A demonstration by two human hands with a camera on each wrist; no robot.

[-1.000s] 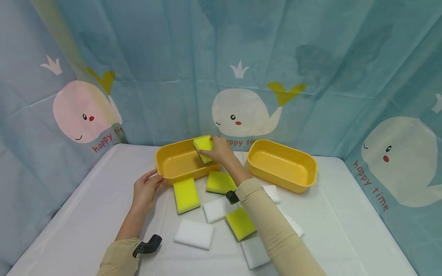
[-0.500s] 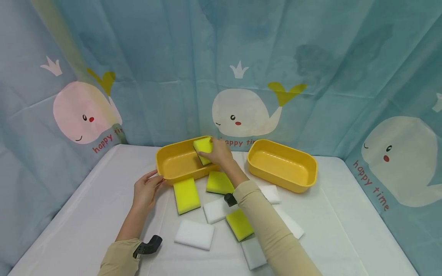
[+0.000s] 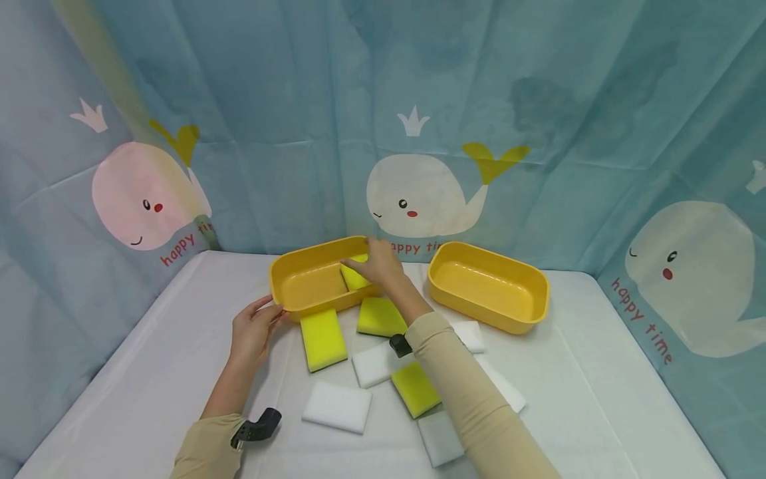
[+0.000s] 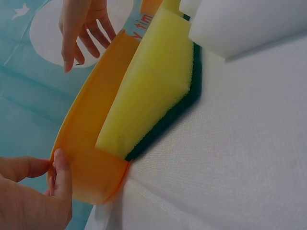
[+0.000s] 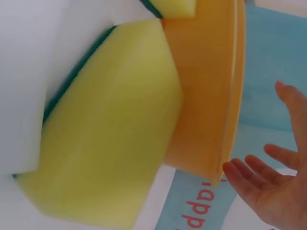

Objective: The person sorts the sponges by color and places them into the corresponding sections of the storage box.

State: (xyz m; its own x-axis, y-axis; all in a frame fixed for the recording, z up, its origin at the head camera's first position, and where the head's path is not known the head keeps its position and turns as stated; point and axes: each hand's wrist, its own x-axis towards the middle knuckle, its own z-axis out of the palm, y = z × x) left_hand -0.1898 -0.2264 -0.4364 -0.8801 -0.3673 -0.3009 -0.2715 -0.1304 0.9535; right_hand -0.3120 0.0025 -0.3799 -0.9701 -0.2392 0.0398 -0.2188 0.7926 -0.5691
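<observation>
A yellow scouring sponge (image 3: 356,274) lies inside a yellow plastic tub (image 3: 299,307), directly beneath the right hand (image 3: 382,261) and partly hidden by it. The right hand is spread, thumb apart from the fingers, with nothing gripped; whether a fingertip brushes the sponge cannot be told. The left hand (image 3: 253,329) is nearly closed, pinching the tub's near corner at the rim between thumb and fingers, well apart from the sponge.

The left forearm reaches forward and slightly inward; the right forearm slants across from the right, over the table (image 3: 586,399). Both wear beige sleeves, with black wrist mounts at the cuffs.

To the right of the right hand stands a second yellow tub (image 3: 487,293). Just right of the left hand, a green-backed sponge (image 3: 324,340) leans against the gripped tub; another yellow sponge (image 3: 380,317) sits below the right hand, and a third (image 3: 415,390) nearer the person, beside the right forearm. White foam blocks (image 3: 337,406) lie between and around the forearms.

Beyond the hands, a blue whale-print curtain (image 3: 287,179) bears red lettering, "happy time"; the right hand covers part of the middle one.
</observation>
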